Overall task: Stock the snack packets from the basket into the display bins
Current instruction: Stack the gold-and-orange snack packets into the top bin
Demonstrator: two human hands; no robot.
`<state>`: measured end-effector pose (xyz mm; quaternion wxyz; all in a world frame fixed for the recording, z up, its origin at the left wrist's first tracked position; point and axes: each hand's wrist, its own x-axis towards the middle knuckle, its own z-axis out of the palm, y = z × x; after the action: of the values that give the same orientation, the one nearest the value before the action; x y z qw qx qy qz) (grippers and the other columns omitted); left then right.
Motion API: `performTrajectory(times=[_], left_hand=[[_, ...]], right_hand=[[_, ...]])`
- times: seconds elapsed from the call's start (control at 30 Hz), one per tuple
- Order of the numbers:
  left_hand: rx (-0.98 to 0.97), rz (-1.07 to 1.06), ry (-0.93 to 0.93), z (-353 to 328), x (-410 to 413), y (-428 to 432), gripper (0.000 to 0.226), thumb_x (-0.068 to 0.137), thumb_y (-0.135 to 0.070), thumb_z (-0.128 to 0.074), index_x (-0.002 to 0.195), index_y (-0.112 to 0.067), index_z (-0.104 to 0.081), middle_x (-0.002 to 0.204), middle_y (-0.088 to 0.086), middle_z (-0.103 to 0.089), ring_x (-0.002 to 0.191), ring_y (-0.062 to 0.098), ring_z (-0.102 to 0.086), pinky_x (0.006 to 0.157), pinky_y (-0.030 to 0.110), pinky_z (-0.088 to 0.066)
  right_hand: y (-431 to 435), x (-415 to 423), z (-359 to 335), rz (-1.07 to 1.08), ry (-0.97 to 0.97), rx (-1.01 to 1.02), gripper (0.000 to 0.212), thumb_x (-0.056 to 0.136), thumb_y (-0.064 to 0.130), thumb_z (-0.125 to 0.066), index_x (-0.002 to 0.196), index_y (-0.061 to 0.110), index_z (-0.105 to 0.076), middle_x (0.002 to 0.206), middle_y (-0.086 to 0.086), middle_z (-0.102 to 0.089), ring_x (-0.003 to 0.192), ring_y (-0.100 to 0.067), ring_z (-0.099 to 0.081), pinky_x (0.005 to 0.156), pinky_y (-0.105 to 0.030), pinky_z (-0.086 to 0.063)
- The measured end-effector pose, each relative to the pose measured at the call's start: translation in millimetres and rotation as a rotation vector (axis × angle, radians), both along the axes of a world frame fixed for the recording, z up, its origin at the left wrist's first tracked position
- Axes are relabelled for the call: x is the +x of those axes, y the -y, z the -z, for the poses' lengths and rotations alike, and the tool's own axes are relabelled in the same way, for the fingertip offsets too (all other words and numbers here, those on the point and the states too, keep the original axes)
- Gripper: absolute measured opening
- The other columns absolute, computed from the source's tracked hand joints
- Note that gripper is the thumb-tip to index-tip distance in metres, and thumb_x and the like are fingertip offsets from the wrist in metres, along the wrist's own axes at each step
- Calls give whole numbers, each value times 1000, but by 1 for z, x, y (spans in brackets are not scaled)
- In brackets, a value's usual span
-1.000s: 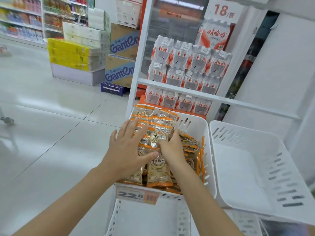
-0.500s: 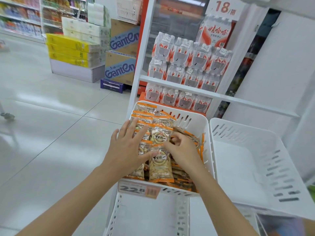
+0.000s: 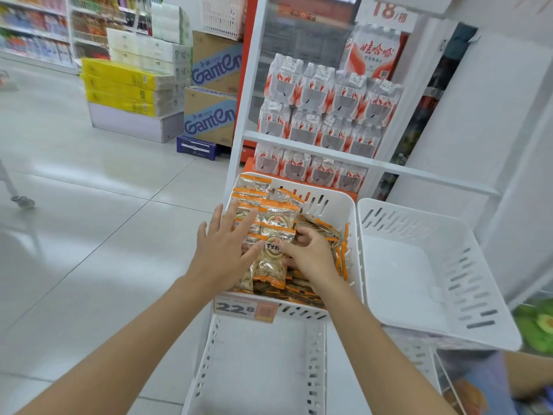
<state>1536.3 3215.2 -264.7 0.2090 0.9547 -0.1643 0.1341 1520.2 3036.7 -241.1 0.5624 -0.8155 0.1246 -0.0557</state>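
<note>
Shop aisle, pale tiled floor (image 3: 89, 205). Clear orange-trimmed plastic snack packets (image 3: 276, 259) lie stacked in the white slotted plastic display bin (image 3: 344, 205) — light, crinkly, probably slippery, so I'd grab the sealed edges. My left hand (image 3: 221, 253) rests flat on the pile, fingers straight; my right hand (image 3: 311, 259) pinches one packet's side. A second white slotted bin (image 3: 419, 265) sits just beside it.

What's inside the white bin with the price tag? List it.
Orange-edged snack packets fill the bin, stacked in a row at left, jumbled at right. The left hand lies flat on them; the right hand grips one. Packets and hands hide the bin's floor.
</note>
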Motion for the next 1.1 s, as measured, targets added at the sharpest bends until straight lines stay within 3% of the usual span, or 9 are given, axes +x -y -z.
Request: performTrajectory(times=[0.1, 0.17, 0.33, 0.47, 0.57, 0.77, 0.87, 1.0, 1.1], left_hand=[[34, -44, 19, -7, -19, 4, 61, 99, -59, -27, 155, -37, -14, 165, 1, 4, 151, 26, 9, 119, 56, -8], [13, -35, 133, -15, -42, 6, 52, 100, -47, -38, 149, -29, -33, 162, 9, -18, 150, 28, -10, 116, 54, -20], [-124, 38, 203, -20, -120, 6, 31, 91, -29, -62, 119, -17, -61, 118, 4, -62, 111, 28, -56, 88, 41, -44], [-211, 87, -94, 16, -201, -7, 34, 95, -29, -58, 127, -19, -56, 123, 2, -59, 107, 23, -57, 91, 39, -47], [-189, 113, -359, 61, -260, -18, 34, 96, -30, -59, 128, -18, -55, 125, 1, -55, 104, 19, -56, 94, 40, -47], [-228, 53, -585, 118, -342, -31, 24, 94, -20, -61, 117, -13, -63, 109, -1, -58, 98, 20, -58, 92, 33, -46], [-235, 40, -641, 129, -360, -33, 26, 95, -18, -61, 119, -10, -63, 118, 2, -58, 109, 24, -58, 96, 35, -46], [-137, 147, -624, 135, -367, -14, 28, 96, -16, -58, 124, -16, -59, 122, -1, -58, 98, 13, -55, 76, 18, -42], [-130, 321, -692, 143, -380, 16, 25, 96, -8, -54, 119, -18, -59, 106, -12, -54, 93, 10, -53, 68, 6, -40]], right_hand=[[1, -23, 3, 65, 157, -223, 60, 86, 27, -74, 140, 25, -48, 135, 1, -49, 93, -6, -62, 87, -28, -54], [-2, -49, 0, 101, 246, -282, 53, 86, 22, -69, 136, 24, -52, 129, 3, -52, 91, 0, -56, 81, -18, -47], [-10, -132, 1, 38, 310, -297, 38, 84, 10, -64, 121, 18, -60, 110, 3, -58, 72, -4, -56, 74, -22, -50], [-7, -216, 34, -126, 143, -335, 32, 87, 11, -62, 118, 17, -61, 105, 0, -59, 70, -11, -53, 71, -27, -48], [3, -275, 83, -323, -66, -436, 33, 89, 16, -66, 122, 15, -60, 113, -2, -58, 83, -17, -58, 78, -34, -51], [26, -364, 156, -706, -468, -756, 43, 91, 26, -66, 131, 11, -56, 127, -5, -56, 114, -23, -56, 96, -36, -47], [42, -389, 164, -715, -572, -799, 43, 91, 28, -67, 129, 9, -57, 129, -9, -58, 114, -27, -58, 96, -39, -49], [65, -421, 179, -712, -680, -721, 59, 85, 27, -75, 137, 12, -50, 134, -2, -54, 119, -22, -56, 98, -33, -47], [74, -434, 192, -625, -576, -718, 33, 84, 20, -73, 115, 16, -61, 114, 2, -61, 101, -17, -59, 87, -30, -49]])
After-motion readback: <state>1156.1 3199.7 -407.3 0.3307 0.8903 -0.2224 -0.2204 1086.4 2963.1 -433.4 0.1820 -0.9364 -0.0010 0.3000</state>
